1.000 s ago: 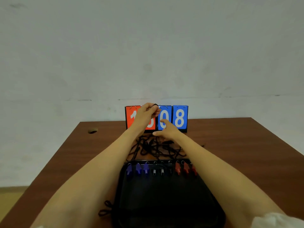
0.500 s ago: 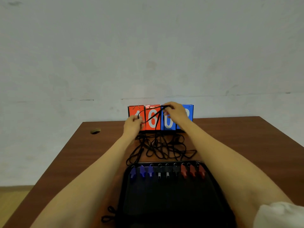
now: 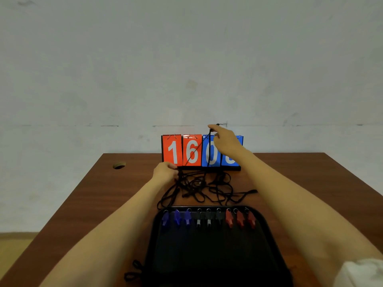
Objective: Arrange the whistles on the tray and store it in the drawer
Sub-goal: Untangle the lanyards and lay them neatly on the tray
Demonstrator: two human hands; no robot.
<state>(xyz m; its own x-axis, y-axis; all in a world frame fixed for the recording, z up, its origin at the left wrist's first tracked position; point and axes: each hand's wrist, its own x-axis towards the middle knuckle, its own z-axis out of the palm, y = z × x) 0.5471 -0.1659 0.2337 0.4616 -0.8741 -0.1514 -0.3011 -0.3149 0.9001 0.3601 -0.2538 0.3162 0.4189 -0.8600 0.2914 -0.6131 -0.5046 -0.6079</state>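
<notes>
Done so far: nine whistles lay in one row along the far rim of the flat black rectangular tray (image 3: 207,255). I judged the arranging itself all but finished.
Left to do: the long black cords (image 3: 205,187) lay in a tangle on the brown wooden table (image 3: 83,204), just beyond the tray's far rim. I judged they needed sorting before the tray could be stored. No drawer was in view.
Left hand (image 3: 165,171): low at the tangle's left edge, just in front of the scoreboard base, fingers curled round a bunch of cord.
Step in hand: one cord loop ran taut from the tangle up to my raised hand, one strand slanting across the 6, the other dropping across the 0. I took this as drawing a single cord free.
Right hand (image 3: 224,141): lifted in front of the blue cards, thumb and forefinger pinching the top of that loop.
Stray loop: a small black cord loop (image 3: 132,272) lay on the table beside the tray's near left corner.
Tray, left third: three blue plastic whistles (image 3: 177,219), rings toward the far rim.
Tray, middle: three black whistles (image 3: 208,220), side by side.
Tray, right third: three red whistles (image 3: 240,220), likewise at the rim.
Backdrop: the red and blue flip-card scoreboard (image 3: 180,151) stood at the table's far edge and read 1, 6, 0. My hand hid most of the last digit.
</notes>
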